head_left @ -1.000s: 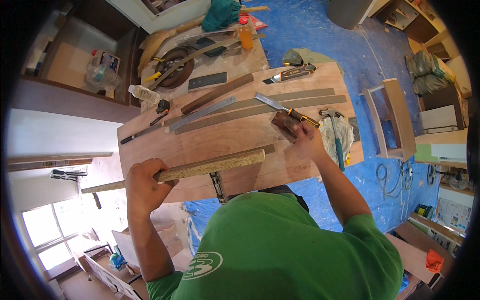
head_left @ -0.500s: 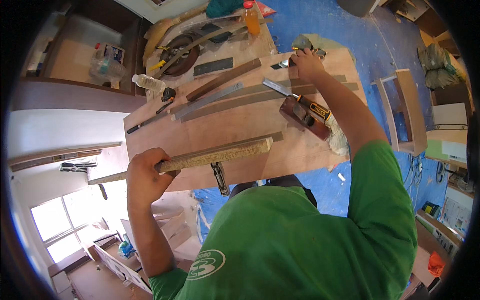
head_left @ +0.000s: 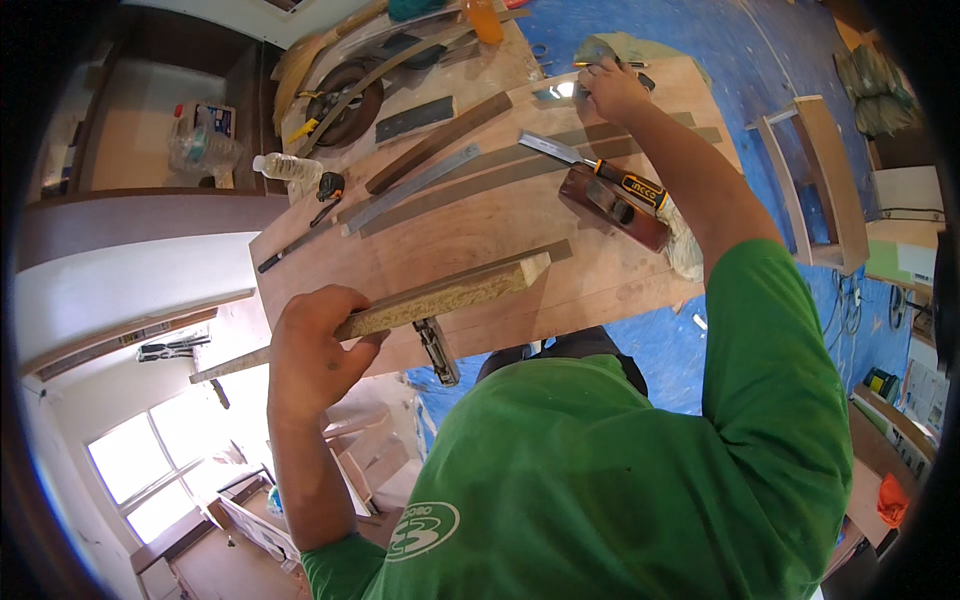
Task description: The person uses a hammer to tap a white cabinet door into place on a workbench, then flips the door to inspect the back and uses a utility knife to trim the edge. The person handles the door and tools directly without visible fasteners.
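My left hand (head_left: 325, 345) is closed round a long wooden strip (head_left: 455, 303), thumb on the near side and fingers over the top. The strip lies slantwise near the workbench's front edge, its rough edge toward me. A dark metal clamp-like piece (head_left: 437, 352) juts out below it. Far right, my right hand (head_left: 613, 93) has its fingers bent round a flat shiny metal piece (head_left: 560, 91); its gripped end is hidden. A thin yellow-tipped stick (head_left: 588, 65) lies beside that hand. Nearer to me are a chisel (head_left: 630, 183) and a brown hand plane (head_left: 610, 207).
On the wooden workbench (head_left: 500, 228) lie a metal ruler (head_left: 412, 190), several dark strips and a tape measure (head_left: 330, 186). A clear bottle (head_left: 287, 167) stands at left, an orange one (head_left: 483, 20) at the back. Blue sheeting (head_left: 700, 45) covers the floor.
The view has shifted a little, so the bench sits higher in the picture. My right hand and the metal piece appear slightly farther away. My left hand keeps its hold on the strip.
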`<state>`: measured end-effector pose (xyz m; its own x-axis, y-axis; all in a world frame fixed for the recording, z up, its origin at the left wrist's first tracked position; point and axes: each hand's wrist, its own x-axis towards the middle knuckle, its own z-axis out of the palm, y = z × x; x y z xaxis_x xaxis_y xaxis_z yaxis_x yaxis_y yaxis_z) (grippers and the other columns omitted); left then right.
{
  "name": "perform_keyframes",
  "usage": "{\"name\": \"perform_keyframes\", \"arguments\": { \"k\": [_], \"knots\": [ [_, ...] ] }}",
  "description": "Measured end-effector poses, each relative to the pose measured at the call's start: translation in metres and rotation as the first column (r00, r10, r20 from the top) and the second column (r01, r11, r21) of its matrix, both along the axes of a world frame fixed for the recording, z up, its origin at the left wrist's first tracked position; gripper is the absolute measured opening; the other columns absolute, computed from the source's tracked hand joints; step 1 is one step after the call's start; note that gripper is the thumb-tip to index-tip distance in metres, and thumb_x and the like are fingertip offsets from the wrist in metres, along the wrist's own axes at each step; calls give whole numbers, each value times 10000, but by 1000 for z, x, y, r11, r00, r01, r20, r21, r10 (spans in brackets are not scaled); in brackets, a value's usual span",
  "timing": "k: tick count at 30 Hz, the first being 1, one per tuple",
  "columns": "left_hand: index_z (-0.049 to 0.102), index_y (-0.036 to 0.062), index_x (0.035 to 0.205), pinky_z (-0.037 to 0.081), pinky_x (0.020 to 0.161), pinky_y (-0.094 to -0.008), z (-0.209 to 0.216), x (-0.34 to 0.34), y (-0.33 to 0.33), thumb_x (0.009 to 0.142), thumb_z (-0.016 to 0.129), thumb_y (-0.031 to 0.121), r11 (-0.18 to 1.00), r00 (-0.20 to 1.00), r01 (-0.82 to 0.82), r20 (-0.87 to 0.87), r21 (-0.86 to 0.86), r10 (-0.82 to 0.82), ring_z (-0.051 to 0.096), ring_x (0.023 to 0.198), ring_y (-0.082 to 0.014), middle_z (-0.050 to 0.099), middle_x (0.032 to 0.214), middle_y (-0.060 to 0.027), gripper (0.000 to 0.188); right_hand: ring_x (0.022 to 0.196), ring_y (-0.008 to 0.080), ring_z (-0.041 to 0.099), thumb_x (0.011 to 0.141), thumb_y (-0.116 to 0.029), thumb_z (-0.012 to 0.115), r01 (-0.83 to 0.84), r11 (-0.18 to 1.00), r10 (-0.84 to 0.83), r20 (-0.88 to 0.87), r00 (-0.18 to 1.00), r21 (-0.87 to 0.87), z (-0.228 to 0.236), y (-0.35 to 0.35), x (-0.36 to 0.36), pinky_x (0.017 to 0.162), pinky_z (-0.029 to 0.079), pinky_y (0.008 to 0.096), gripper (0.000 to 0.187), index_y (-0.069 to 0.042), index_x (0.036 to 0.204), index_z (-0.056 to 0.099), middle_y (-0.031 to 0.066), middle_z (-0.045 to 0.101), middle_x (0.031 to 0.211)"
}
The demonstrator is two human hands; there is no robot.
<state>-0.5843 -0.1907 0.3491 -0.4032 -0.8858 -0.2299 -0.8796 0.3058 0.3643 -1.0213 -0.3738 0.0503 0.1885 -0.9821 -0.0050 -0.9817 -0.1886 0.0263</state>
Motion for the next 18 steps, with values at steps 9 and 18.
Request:
{"name": "perform_keyframes", "arguments": {
  "k": [9, 18],
  "knots": [
    [676, 66, 1005, 488, 769, -422, -7, -19, -7, 701, 758, 56, 951, 960, 278, 11, -138, -279, 655, 808, -331, 675, 849, -116, 315, 1100, 312, 600, 1006, -234, 606, 142, 899, 4, 333, 943, -414, 46, 26, -3, 939, 479, 447, 302, -74, 1262, 589, 142, 639, 1152],
    [649, 70, 1083, 499, 755, -448, -15, -16, -16, 714, 793, 121, 906, 936, 349, 34, -241, -352, 661, 833, -351, 685, 891, -125, 399, 691, 117, 553, 1086, -315, 528, 247, 903, -358, 934, -15, 350, 67, 217, 59, 639, 478, 303, 307, -23, 1099, 621, 21, 548, 800]
  ]
}}
